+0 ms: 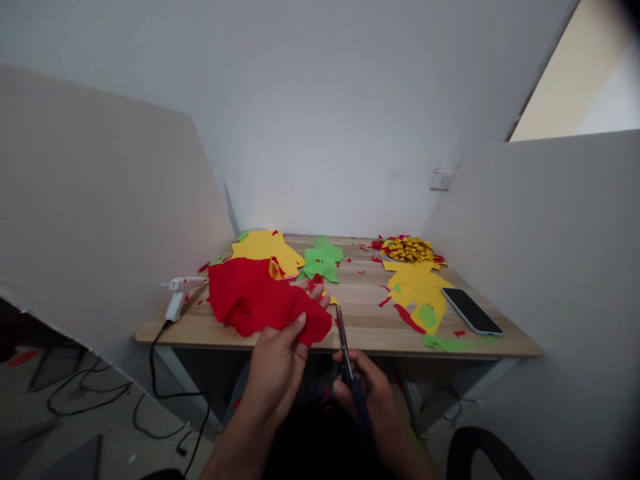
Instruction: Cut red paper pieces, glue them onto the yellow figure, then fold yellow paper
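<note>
A large red sheet of felt or fabric [260, 293] hangs from my left hand [283, 360], its right edge pinched between thumb and fingers above the front of the table. My right hand [367, 387] grips dark-handled scissors [345, 343], blades pointing up and away. The blade tips lie just right of the red sheet's edge; whether they touch it I cannot tell. Behind the sheet lie a yellow cut piece [265, 247] and green cut pieces [324, 257]. Part of the yellow piece is hidden by the red sheet.
A white glue gun [177, 297] with a black cord rests at the table's left edge. On the right are a phone [473, 311], yellow pieces [417, 287] and a gathered yellow-and-red bundle [407, 250]. Red and green scraps dot the wooden tabletop [367, 327]. Partitions flank both sides.
</note>
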`<state>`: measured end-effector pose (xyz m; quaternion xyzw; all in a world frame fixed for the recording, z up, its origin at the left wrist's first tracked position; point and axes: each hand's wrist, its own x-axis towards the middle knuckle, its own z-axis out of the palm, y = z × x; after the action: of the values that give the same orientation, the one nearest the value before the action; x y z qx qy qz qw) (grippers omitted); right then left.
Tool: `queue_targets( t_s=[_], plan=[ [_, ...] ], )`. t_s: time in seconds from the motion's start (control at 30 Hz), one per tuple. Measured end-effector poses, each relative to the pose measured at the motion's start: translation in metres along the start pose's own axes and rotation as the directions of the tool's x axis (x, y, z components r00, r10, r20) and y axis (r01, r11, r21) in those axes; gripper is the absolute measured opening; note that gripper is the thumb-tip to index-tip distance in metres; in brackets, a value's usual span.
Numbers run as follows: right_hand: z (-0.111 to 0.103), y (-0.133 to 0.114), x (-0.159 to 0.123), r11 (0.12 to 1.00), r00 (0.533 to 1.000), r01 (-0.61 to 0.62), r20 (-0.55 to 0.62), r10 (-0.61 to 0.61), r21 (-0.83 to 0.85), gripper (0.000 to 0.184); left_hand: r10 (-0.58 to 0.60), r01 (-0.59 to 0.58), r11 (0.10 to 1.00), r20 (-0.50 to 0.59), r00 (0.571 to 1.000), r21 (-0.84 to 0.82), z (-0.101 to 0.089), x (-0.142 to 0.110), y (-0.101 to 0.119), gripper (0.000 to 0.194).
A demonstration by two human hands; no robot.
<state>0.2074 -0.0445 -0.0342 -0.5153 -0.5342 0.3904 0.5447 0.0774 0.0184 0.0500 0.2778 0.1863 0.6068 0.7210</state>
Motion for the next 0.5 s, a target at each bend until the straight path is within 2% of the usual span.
queue_targets(
  t_s=[0.1,0.2,0.3,0.43,0.5],
  plan=[
    [-0.007,-0.01,-0.006,0.999,0.996,0.033,0.081,-0.034,0.02,0.051,-0.017,0.017,0.999,-0.015,1.0,0.04,-0.002,0.003,0.003,0.055],
    [-0.008,-0.014,-0.007,0.999,0.992,0.027,0.122,-0.022,-0.045,0.048,-0.063,0.064,0.995,-0.016,0.998,0.072,-0.001,0.002,0.005,0.051],
    [-0.007,-0.011,-0.003,0.995,0.995,0.022,0.098,-0.012,-0.1,0.044,-0.102,0.103,0.991,-0.006,0.995,0.086,0.001,0.0,0.007,0.051],
    [-0.008,-0.007,0.0,0.998,0.998,-0.01,0.057,0.014,-0.063,0.04,-0.13,0.13,0.991,0.005,0.991,0.042,0.002,-0.003,0.011,0.052],
    [-0.009,-0.005,0.001,0.999,0.998,0.015,0.063,-0.012,-0.036,0.042,-0.161,0.161,0.987,0.015,0.987,0.032,0.002,-0.003,0.012,0.055]
  ],
)
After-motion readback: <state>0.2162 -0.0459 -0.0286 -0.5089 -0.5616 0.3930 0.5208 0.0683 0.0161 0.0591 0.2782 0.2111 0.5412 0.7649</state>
